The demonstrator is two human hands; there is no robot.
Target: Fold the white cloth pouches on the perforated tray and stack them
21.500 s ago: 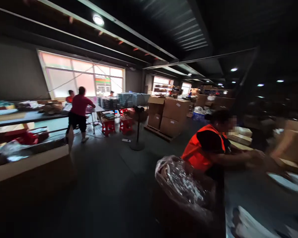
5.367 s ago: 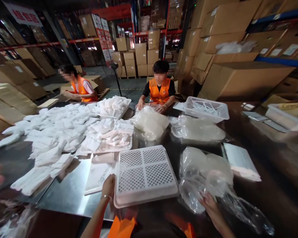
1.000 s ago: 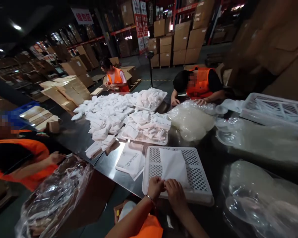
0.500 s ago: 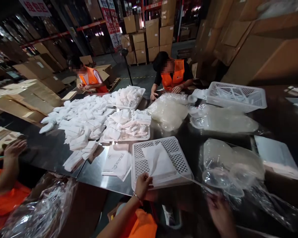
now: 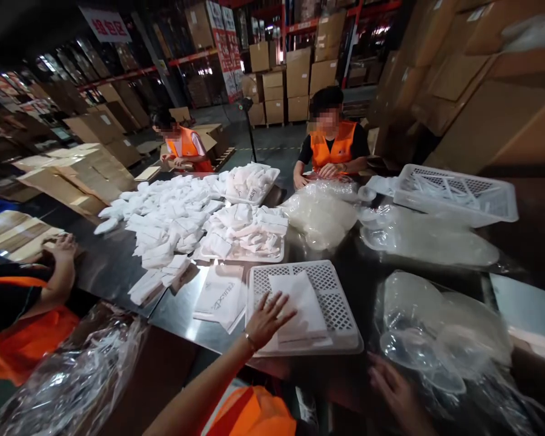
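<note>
Pinch released, the left hand (image 5: 266, 319) spreads wide over a loose white pouch (image 5: 306, 307) on the lattice basket (image 5: 339, 297), the right hand (image 5: 393, 384) too blurred to tell.

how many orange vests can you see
4: the back-left vest, the facing vest, the left-edge vest and the wearer's own vest, these last two cut off. Others may be hidden.

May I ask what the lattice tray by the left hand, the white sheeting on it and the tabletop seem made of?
Lattice tray: probably smooth moulded plastic, given the even grid and rounded corners. White sheeting: thin, flat and matte, so perhaps paper or nonwoven fabric. Tabletop: likely glossy sheet metal, judging by bright reflections.
</note>
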